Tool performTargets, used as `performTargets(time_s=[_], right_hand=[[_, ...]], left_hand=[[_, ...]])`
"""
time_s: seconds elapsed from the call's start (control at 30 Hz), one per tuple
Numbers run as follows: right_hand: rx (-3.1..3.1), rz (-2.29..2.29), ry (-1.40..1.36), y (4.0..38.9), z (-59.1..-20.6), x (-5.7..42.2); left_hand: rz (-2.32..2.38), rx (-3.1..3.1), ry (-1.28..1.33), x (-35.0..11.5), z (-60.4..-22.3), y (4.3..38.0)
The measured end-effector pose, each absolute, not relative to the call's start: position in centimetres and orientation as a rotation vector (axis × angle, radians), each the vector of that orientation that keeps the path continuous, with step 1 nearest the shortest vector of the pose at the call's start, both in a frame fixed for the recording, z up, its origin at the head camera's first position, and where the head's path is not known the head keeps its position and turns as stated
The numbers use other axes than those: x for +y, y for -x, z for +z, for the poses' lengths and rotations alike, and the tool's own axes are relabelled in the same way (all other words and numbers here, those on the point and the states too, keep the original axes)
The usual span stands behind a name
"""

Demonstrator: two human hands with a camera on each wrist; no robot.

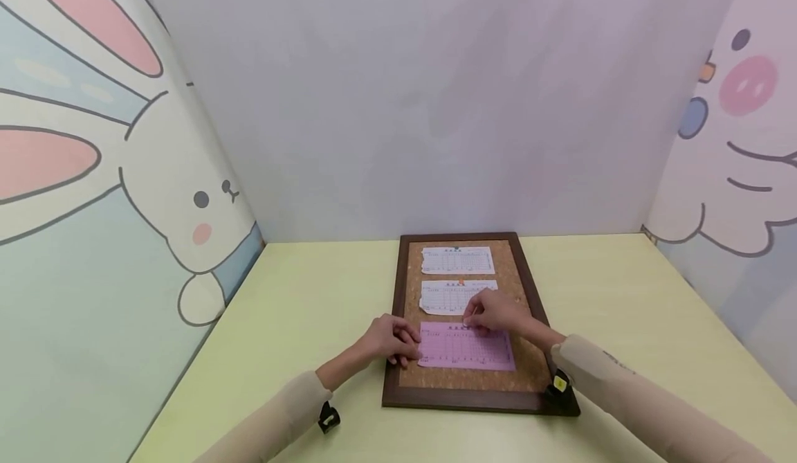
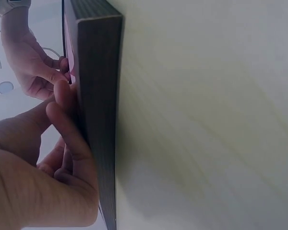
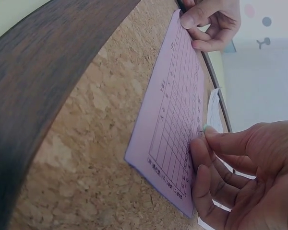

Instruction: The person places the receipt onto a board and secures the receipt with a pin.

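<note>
A pink printed form (image 1: 467, 349) lies across the lower part of a cork board (image 1: 461, 380) with a dark brown frame. The left hand (image 1: 391, 338) pinches the form's left edge, its thumb on top of the paper in the right wrist view; its other fingers curl beside the board's frame (image 2: 100, 96). Near the middle of the form's top edge, the right hand (image 1: 495, 311) pinches a small green push pin (image 3: 206, 128) between thumb and index finger. The pin's point is hidden by the fingers.
Higher on the board are two white forms, the upper one (image 1: 457, 262) with a dark pin and the lower one (image 1: 438, 300) with an orange pin (image 1: 461, 281). The board lies on a pale yellow table (image 1: 311, 297), its far end near the back wall (image 1: 398, 103). Cartoon-painted walls flank the table.
</note>
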State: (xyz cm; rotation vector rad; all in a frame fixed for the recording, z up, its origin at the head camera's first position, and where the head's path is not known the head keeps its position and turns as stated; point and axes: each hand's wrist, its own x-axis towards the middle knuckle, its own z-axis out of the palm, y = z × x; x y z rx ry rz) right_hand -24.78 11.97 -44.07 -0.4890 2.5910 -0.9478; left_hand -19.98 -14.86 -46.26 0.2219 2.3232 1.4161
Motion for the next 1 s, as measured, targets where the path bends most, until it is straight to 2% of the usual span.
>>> performTargets(time_s=[0.7, 1.0], right_hand=[[2.562, -0.928, 0.480, 24.44, -44.76, 11.55], [2.529, -0.941, 0.483, 25.16, -43.79, 11.67]], left_hand=[[1.420, 2.294, -0.255, -15.20, -46.54, 19.37], [1.425, 2.323, -0.279, -14.91, -46.02, 19.77]])
